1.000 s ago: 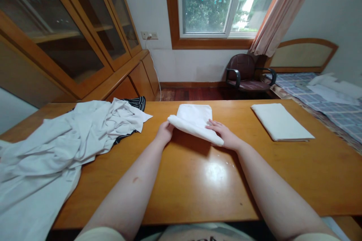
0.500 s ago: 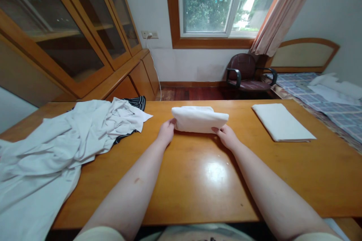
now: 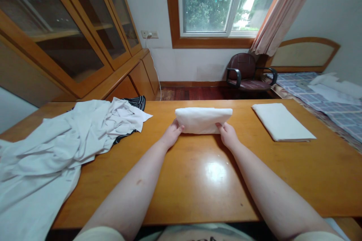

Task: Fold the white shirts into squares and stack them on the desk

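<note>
A folded white cloth (image 3: 202,120), perhaps a garment, is held tilted up near the far edge of the wooden table (image 3: 186,180). My left hand (image 3: 173,133) grips its lower left corner, thumb on the near face. At the lower right corner my right hand (image 3: 227,134) pinches it the same way; the fingers of both hands are partly hidden behind the cloth. Flat on the table to the right lies another folded white cloth (image 3: 283,121), apart from my right hand.
Rumpled white clothes (image 3: 65,139) spread across the table's left side, with a black striped piece (image 3: 137,102) beneath. Beyond the table stand a glass-doored cabinet (image 3: 109,60), a dark red armchair (image 3: 243,69) and a bed (image 3: 316,86) with a checked cover.
The folded cloth has shifted slightly right and its top edge now looks straighter. My left hand has moved right along with it, its thumb now across the near face.
</note>
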Motion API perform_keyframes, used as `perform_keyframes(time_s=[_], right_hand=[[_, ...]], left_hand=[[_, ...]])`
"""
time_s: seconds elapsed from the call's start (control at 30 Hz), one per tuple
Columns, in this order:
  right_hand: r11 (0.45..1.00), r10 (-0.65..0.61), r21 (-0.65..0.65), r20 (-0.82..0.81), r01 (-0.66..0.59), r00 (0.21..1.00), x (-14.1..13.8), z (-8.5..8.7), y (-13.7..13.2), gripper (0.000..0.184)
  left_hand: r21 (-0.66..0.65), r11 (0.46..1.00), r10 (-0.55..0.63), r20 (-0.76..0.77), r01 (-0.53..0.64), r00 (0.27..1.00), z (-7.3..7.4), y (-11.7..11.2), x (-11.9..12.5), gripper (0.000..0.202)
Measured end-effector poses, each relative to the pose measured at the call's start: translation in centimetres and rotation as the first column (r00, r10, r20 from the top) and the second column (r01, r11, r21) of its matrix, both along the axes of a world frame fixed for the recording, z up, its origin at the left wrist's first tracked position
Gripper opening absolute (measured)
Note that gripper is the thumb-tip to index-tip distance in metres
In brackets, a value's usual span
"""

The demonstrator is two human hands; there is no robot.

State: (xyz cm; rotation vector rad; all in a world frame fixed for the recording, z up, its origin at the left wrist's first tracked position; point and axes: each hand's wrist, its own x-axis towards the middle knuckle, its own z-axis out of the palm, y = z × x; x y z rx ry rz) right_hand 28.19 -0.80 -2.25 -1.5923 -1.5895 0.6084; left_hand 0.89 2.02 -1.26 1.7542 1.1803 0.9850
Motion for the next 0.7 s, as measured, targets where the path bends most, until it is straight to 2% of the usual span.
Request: perform_keyframes(time_s=[0.1, 0.2, 0.3, 0.4, 0.53, 0.7], right_hand=[[1.0, 0.003, -0.011, -0.029, -0.004, 1.0, 0.1, -0.1, 0.2, 0.046], [1.0, -0.006, -0.013, -0.049, 0.005, 0.999, 0.1, -0.2, 0.3, 0.044], [0.999, -0.037, 0.003, -0.054, 0.037, 0.998, 0.1, -0.3, 0.4, 0.041], [0.999, -0.051, 0.013, -0.035, 0.051, 0.998, 0.1, -0.2, 0.5, 0.039], [0.999, -0.045, 0.018, -0.011, 0.045, 0.999, 0.0, 0.0, 0.4, 0.038], [0.998, -0.059, -0.012, 0.009, 0.059, 0.998, -0.3, 0.3, 0.2, 0.036]], left_hand=[[-0.014, 0.999, 0.039, -0.165, -0.042, 0.986, 0.1, -0.2, 0.4, 0.072], [0.011, 0.997, 0.082, -0.209, -0.082, 0.974, 0.4, -0.5, 0.8, 0.063], [0.038, 0.994, 0.105, -0.201, -0.1, 0.974, 0.9, -0.9, 1.3, 0.045], [0.055, 0.99, 0.136, -0.161, -0.128, 0.978, 0.9, -1.0, 1.7, 0.039], [0.039, 0.992, 0.125, -0.088, -0.122, 0.988, 0.3, -0.9, 1.8, 0.045], [-0.029, 0.986, 0.163, -0.008, -0.163, 0.987, 0.2, -0.8, 1.6, 0.065]])
